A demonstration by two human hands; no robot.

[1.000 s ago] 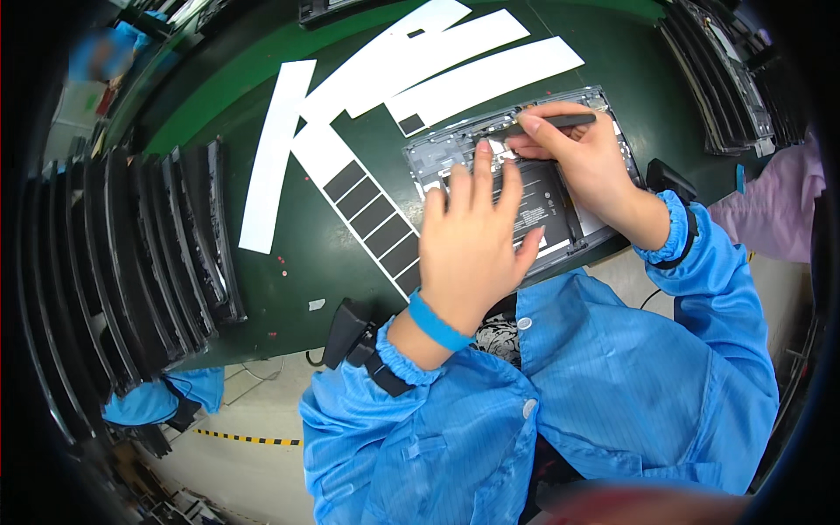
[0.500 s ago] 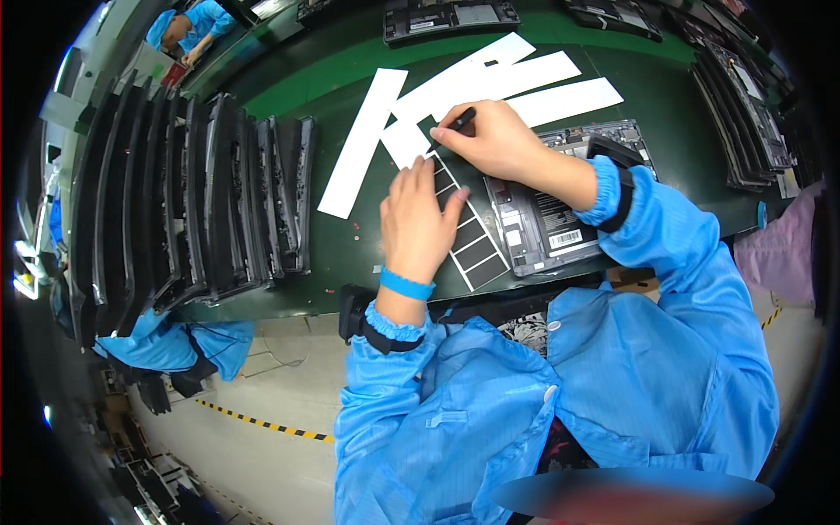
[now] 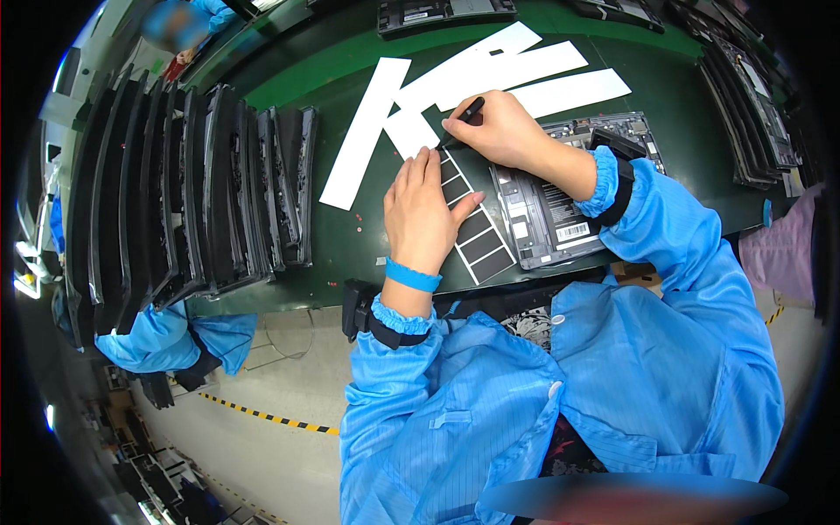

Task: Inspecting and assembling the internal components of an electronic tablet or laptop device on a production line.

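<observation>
My left hand (image 3: 424, 210) lies flat, palm down and thumb out, pressing on a white-edged strip of black rectangular stickers (image 3: 481, 245). My right hand (image 3: 499, 131) pinches a slim black tool (image 3: 473, 108) that looks like tweezers. Its thin point reaches the strip's far end, just beyond my left fingertips. Beneath my right wrist sits an opened laptop base (image 3: 525, 229), its battery and boards exposed. Close to both hands, several white paper strips (image 3: 363, 136) lie across the green table, some overlapping.
A row of upright dark laptop parts (image 3: 197, 188) fills the table's left side. More opened laptop units (image 3: 744, 114) stand at the right, and another opened unit (image 3: 446, 13) lies at the far edge. Another person in blue (image 3: 210, 16) is at the upper left.
The view has shifted slightly. My right hand has moved a little away from the strip's end, with the tool still pinched. My left hand stays pressed on the sticker strip.
</observation>
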